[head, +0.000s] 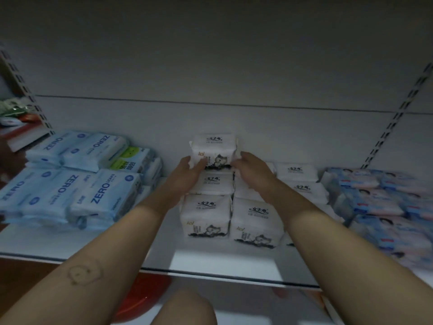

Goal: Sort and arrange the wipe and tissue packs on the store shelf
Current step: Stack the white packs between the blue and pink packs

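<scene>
**Top white pack held at both ends**

Soft, pillowy white tissue pack w/ cat print on glossy film — pinched at its L end by left hand and at its R end by right hand, fingers curled on the wrap. Perched atop the rear of a blocky stack of matching white packs, mid shelf. To the L, flat pale-blue ZERO packs piled in crinkly plastic, w/ one green-label pack behind. To the R, slim pink-and-blue packs — overlapping, slightly askew.
</scene>
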The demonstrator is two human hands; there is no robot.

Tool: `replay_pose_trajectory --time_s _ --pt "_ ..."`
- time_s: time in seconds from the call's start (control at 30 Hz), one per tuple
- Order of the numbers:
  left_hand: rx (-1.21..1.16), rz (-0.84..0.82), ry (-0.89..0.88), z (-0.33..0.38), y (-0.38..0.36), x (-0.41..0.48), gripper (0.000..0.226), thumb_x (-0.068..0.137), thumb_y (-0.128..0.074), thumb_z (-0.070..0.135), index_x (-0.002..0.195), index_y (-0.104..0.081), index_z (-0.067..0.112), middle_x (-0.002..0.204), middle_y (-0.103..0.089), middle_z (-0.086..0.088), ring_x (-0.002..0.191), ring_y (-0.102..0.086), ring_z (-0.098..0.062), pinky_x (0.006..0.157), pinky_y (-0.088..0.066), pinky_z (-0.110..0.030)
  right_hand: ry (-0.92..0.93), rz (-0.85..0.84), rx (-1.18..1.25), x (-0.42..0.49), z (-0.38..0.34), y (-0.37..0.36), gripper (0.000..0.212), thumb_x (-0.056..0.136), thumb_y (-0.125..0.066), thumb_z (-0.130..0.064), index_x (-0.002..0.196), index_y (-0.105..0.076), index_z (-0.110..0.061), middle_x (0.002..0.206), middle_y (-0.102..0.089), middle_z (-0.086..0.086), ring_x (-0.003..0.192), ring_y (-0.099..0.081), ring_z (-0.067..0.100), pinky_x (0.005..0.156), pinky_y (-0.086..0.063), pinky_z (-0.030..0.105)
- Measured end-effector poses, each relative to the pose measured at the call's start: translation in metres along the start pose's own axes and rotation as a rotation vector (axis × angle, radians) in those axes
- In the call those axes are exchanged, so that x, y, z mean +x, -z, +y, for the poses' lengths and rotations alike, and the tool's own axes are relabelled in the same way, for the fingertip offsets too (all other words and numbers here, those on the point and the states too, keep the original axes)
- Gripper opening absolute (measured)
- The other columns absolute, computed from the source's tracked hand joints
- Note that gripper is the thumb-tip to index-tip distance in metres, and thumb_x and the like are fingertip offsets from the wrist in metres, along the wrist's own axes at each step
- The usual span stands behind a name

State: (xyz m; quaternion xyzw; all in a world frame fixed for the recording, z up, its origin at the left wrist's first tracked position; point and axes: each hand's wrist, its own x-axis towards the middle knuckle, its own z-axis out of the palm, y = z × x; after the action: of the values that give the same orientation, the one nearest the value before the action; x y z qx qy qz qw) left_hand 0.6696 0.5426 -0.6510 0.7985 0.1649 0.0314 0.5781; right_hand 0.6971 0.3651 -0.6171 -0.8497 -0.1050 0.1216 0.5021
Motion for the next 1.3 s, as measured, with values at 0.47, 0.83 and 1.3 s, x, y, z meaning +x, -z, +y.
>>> replay_pose_trajectory --time_s 0.47,0.83,1.3 --pt "1.081 0.302 -0.465 0.008 0.123 -0.181 0.070 0.088 -0.049 0.060 0.146 -0.033 0.024 0.142 -0.048 -0.004 0.129 -0.045 -0.024 0.100 -0.039 -0.040 0.309 0.278 -0.803 -0.185 -0.052 -0.009 0.082 0.079 -0.062 -0.056 0.148 -0.027 -0.028 0.150 -0.035 -0.001 0.136 -0.034 0.021 0.115 -0.024 0.041" --pt "1.055 0.363 -0.337 -0.024 0.200 -0.291 0.072 0.086 -0.050 0.063 0.145 -0.035 0.025 0.144 -0.047 -0.001 0.131 -0.044 -0.021 0.103 -0.042 -0.042 0.314 0.246 -0.914 -0.256 -0.101 -0.049 0.086 0.077 -0.064 -0.059 0.147 -0.027 -0.027 0.150 -0.036 0.001 0.134 -0.036 0.026 0.112 -0.029 0.044" --pt "1.021 0.441 -0.272 0.022 0.180 -0.366 0.061 0.087 -0.052 0.058 0.138 -0.044 0.026 0.134 -0.056 -0.001 0.120 -0.054 -0.022 0.095 -0.047 -0.042 0.388 0.269 -0.794 -0.312 -0.106 -0.018 0.084 0.076 -0.065 -0.058 0.146 -0.030 -0.025 0.144 -0.040 0.005 0.132 -0.038 0.027 0.109 -0.031 0.046"
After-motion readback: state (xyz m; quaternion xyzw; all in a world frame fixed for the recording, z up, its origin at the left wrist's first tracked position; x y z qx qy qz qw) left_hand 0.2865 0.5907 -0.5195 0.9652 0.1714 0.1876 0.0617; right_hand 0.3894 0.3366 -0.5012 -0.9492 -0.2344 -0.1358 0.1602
